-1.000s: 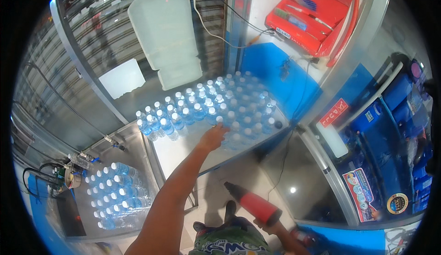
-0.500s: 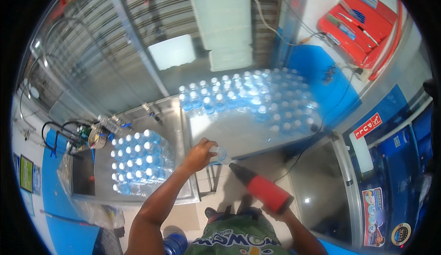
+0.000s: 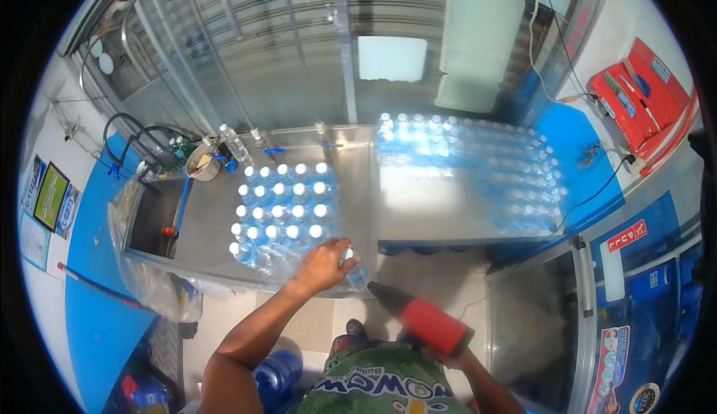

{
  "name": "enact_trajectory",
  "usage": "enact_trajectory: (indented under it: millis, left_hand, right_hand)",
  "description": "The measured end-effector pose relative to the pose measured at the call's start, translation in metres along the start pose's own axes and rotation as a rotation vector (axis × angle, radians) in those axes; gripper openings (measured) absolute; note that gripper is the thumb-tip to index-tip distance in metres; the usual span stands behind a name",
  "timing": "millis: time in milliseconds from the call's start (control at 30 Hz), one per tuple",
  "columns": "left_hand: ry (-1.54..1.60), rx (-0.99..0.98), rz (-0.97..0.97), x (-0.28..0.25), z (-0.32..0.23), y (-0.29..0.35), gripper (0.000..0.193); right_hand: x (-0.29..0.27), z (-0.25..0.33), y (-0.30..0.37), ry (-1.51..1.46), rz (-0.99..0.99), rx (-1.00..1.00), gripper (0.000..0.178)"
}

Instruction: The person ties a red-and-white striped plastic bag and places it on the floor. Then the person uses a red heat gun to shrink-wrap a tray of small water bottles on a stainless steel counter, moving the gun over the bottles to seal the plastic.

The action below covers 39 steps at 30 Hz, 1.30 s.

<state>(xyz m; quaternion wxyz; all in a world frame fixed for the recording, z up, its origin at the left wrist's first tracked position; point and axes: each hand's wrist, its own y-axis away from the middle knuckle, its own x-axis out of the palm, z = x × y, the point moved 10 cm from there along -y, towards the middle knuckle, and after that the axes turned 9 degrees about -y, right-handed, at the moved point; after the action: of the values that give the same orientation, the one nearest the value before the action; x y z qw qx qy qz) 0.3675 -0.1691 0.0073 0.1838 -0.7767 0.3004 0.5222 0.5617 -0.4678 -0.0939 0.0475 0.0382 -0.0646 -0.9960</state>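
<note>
My left hand (image 3: 323, 266) grips a small clear plastic bottle (image 3: 357, 274) near its white cap, over the front edge of the steel sink counter (image 3: 213, 212). Just behind it, several capped bottles (image 3: 278, 212) stand in tight rows on that counter. In my right hand (image 3: 457, 357), low in front of my body, is a red heat gun (image 3: 437, 326). Its black nozzle points up and left, with the tip close to the held bottle. The right fingers are mostly hidden behind the tool.
A second block of capped bottles (image 3: 485, 167) lines the steel table to the right. A small bucket (image 3: 203, 162) sits by the taps. A red tray of tools (image 3: 642, 100) is on the right wall. A blue water jug (image 3: 278, 373) stands on the floor by my left arm.
The view has swung left, so the counters appear further right. My left hand and its bottle are now nearer the rows on the sink counter. Both hands keep their holds.
</note>
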Motion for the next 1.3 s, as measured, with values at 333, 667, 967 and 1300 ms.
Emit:
enact_trajectory:
  millis: [333, 667, 967, 1300]
  left_hand:
    - [-0.134, -0.166, -0.097, -0.009, 0.095, 0.051, 0.042]
    - [-0.353, -0.273, -0.114, -0.011, 0.141, 0.059, 0.052]
    - [-0.216, -0.201, -0.177, -0.013, 0.148, 0.071, 0.043]
    - [-0.369, -0.421, -0.274, -0.043, 0.215, 0.090, 0.043]
  right_hand:
    - [0.076, -0.033, -0.056, 0.144, 0.214, 0.070, 0.058]
    - [0.105, -0.002, -0.099, 0.304, 0.161, -0.143, 0.035]
    - [0.102, 0.021, -0.100, 0.323, 0.141, -0.174, 0.023]
    - [0.078, -0.020, -0.085, 0.160, 0.240, 0.080, 0.035]
